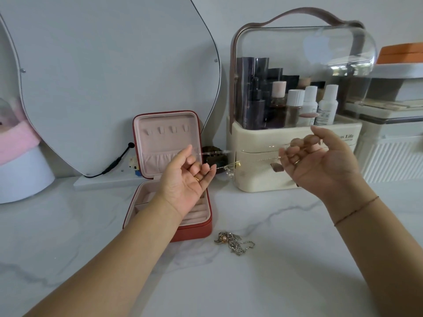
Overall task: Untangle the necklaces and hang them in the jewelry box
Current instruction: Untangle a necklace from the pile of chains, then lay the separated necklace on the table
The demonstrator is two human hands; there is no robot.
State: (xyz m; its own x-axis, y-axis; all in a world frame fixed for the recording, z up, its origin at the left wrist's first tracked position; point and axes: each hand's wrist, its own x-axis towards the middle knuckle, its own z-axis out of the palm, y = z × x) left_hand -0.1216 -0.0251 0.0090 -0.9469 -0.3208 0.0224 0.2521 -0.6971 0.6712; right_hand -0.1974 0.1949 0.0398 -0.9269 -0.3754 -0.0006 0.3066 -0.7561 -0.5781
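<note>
A thin gold necklace [238, 164] with small pearl-like pendants is stretched in the air between my two raised hands. My left hand [186, 179] pinches one end, palm up, in front of the open red jewelry box [194, 232]. My right hand [320, 165] holds the other end with curled fingers. The box's pink lid [166, 143] stands upright, and its row of small hooks holds nothing. A tangled heap of silver chains [233, 242] with a pinkish bead lies on the white marble table [297, 259], just right of the box's front corner.
A cream cosmetic organiser [295, 156] with a clear dome and bottles stands behind my right hand. A curvy mirror [103, 76] leans on the wall behind the box, its black cable running down. White storage boxes [393, 143] sit far right, a pink-and-white object [20, 161] far left.
</note>
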